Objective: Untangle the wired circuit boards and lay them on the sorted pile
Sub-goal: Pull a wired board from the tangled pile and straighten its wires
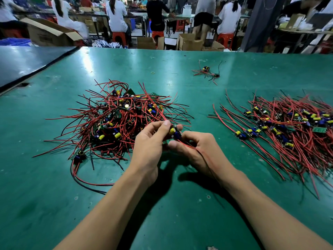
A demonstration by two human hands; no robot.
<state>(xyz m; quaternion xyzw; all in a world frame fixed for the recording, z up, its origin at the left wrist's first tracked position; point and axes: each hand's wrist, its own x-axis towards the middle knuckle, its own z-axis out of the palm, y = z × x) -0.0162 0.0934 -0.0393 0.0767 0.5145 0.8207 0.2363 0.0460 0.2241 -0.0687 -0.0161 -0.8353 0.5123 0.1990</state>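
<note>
A tangled heap of small circuit boards with red and black wires [119, 120] lies on the green table, left of centre. The sorted pile [292, 130] spreads out on the right, boards side by side and wires trailing toward me. Between them, my left hand [149, 147] pinches one circuit board [175, 132] with a yellow and a blue capacitor, at the heap's right edge. My right hand [200, 150] grips that board's lower end and its red and black wires, which run down over my right wrist. Other red wires from the board still lead up into the heap.
A small separate cluster of wired boards [207, 72] lies farther back at centre right, with a yellow rubber band [153, 72] to its left. A dark table edge [36, 69] runs diagonally at the far left. Seated people, red stools and cardboard boxes fill the background.
</note>
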